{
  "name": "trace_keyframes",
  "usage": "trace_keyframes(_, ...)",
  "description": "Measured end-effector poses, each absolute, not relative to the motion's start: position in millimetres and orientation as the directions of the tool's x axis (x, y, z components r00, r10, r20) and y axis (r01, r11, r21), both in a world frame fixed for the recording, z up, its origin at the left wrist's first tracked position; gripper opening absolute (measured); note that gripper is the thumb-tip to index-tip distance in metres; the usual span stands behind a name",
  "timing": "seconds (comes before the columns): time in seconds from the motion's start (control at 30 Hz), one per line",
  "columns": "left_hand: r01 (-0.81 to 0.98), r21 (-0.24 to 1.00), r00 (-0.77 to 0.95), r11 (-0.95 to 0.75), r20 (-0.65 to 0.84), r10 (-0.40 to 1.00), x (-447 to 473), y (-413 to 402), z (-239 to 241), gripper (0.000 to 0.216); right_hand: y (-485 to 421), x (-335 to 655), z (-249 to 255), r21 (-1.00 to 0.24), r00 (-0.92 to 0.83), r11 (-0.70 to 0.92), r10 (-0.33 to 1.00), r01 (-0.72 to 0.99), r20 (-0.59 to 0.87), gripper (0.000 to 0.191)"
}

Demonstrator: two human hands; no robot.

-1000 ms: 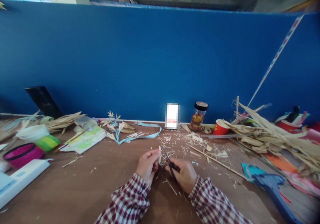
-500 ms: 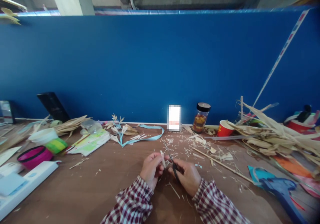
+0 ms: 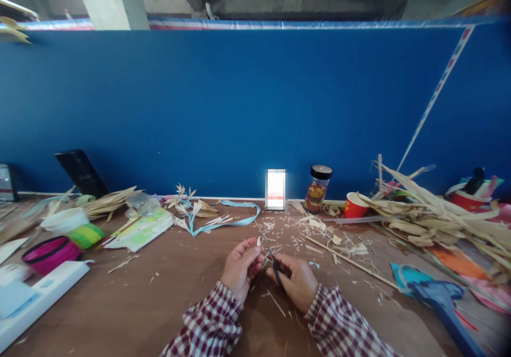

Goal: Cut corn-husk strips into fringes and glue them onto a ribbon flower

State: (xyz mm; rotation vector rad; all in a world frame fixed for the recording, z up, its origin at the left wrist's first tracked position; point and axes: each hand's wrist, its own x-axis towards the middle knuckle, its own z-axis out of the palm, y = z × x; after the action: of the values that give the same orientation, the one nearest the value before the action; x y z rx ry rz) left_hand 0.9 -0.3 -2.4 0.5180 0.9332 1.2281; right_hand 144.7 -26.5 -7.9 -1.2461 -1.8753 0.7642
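Observation:
My left hand (image 3: 242,266) pinches a small pale strip (image 3: 258,242) between thumb and fingers; it looks like a piece of dried husk. Dark-handled scissors (image 3: 276,268) are in my right hand (image 3: 297,281), their blades pointing forward and a little left, close beside the left fingertips. Whether the blades touch the strip I cannot tell. Beneath and ahead of both hands, pale cut scraps (image 3: 279,234) litter the brown table (image 3: 159,304).
To the right lie a thin stick (image 3: 351,262), a blue glue gun (image 3: 443,298) and a heap of dried husks (image 3: 423,213). A lidded jar (image 3: 317,189) and red paper cup (image 3: 355,205) stand behind. Leftward are a light blue ribbon (image 3: 243,219), a magenta container (image 3: 51,253) and a white power strip (image 3: 48,298).
The pale strip, upright and longer in view before, now shows only a short tip above my left fingers. The scissors stay in my right hand. The whole view has shifted slightly.

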Motion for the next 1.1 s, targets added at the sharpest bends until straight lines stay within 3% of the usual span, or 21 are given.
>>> trace_keyframes(0.23,-0.547,0.777,0.022,0.311,-0.359,0.933,1.5,-1.8,-1.1,0.013,-27.6,144.1,-6.9,-0.782,-0.278,0.368,0.926,0.503,0.257,0.019)
trace_keyframes(1.1,-0.526,0.788,0.017,0.32,-0.366,0.93,2.9,-1.0,-4.7,0.019,-27.9,142.9,-9.6,-0.781,-0.286,0.353,0.93,0.515,0.232,0.021)
